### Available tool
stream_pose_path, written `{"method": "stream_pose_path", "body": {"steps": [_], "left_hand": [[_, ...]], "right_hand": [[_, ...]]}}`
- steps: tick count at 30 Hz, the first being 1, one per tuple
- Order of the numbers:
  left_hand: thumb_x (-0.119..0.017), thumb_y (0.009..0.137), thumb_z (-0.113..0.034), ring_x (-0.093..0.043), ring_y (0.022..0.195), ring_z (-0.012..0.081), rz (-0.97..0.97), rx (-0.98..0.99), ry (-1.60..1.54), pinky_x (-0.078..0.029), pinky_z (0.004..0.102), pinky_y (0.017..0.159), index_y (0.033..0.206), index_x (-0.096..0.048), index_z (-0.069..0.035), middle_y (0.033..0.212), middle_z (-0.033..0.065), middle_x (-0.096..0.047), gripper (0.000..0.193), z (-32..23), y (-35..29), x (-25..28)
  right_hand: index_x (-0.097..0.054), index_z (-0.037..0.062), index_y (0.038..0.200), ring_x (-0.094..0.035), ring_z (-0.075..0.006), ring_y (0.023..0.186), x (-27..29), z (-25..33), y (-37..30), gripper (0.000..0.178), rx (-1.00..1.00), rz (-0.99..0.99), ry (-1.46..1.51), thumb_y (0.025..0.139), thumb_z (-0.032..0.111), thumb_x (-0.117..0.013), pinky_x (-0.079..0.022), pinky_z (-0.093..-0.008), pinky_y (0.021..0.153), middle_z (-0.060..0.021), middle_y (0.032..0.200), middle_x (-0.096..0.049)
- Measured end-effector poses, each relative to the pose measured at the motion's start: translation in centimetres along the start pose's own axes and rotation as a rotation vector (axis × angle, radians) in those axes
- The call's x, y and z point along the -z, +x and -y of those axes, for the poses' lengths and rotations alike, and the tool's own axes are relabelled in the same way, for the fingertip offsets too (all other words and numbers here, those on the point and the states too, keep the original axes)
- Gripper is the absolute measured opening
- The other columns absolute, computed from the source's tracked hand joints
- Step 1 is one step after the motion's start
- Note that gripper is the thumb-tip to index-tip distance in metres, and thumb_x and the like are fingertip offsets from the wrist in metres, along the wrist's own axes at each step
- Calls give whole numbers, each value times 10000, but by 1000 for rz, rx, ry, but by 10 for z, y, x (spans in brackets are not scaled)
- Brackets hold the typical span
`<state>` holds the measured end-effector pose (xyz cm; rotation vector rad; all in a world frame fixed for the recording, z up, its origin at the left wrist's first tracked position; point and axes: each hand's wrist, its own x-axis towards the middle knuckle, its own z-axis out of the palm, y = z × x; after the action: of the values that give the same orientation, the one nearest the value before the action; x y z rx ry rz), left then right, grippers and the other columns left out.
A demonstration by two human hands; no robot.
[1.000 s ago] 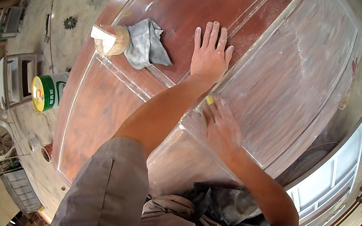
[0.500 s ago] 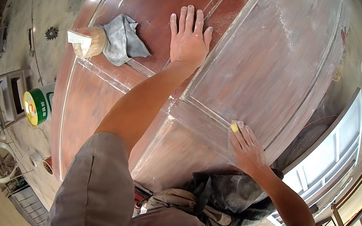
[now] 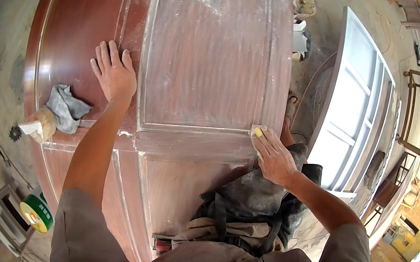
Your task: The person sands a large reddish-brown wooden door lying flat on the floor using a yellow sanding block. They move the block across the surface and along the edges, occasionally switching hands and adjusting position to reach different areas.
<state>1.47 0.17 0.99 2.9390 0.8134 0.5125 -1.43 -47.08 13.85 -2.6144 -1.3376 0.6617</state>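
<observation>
A large red-brown wooden door panel lies in front of me, its right part dulled by whitish dust. My left hand rests palm down on the glossier part, fingers spread and holding nothing. Under the fingers of my right hand is a pale piece of sandpaper, pressed onto the panel near its right edge. A yellow wrap shows on one of those fingers. A crumpled grey cloth lies on the panel left of my left hand, beside a round tan container with a whitish piece on it.
On the floor at the lower left stands a green and yellow bucket by a grey frame. A white panelled frame leans at the right, with a brown wooden frame beyond it. A dark apron hangs at my waist.
My view has turned to the right, so the panel and cloth sit further left. My right hand is now nearer the panel's right edge; my left hand still lies flat on it.
</observation>
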Motion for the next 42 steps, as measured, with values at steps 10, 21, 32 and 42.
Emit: {"method": "stream_pose_path", "body": {"steps": [10,21,32,42], "left_hand": [[-397,1123,-384,-308,1565,333,26,-20,3,-204,540,1283,1572,-450,-46,1657,182,-396,564,-2,-1,-8],[-398,1117,-351,-290,1575,333,70,2,-31,-184,537,1293,1568,-441,-13,1668,192,-371,565,-5,-4,-2],[-429,1114,-306,-305,1561,358,58,-19,-29,-196,544,1287,1562,-445,-11,1656,203,-384,537,0,-5,4],[-435,1108,-287,-316,1555,367,60,-27,-3,-201,546,1286,1560,-443,-4,1641,208,-404,533,1,-8,6]], "right_hand": [[-366,-113,1541,-329,-499,1515,-63,48,37,703,-487,-500,259,888,34,-583,-271,-539,1278,-325,1580,-407],[-402,-93,1529,-367,-451,1505,-41,-4,85,671,-455,-559,136,925,109,-614,-279,-512,1277,-297,1560,-451],[-385,-99,1535,-298,-469,1543,-51,-3,67,655,-370,-514,227,936,90,-570,-251,-544,1283,-309,1606,-387],[-470,-121,1447,-364,-462,1502,19,-127,220,529,-326,-529,8,1001,157,-525,-279,-507,1272,-290,1573,-438]]}}
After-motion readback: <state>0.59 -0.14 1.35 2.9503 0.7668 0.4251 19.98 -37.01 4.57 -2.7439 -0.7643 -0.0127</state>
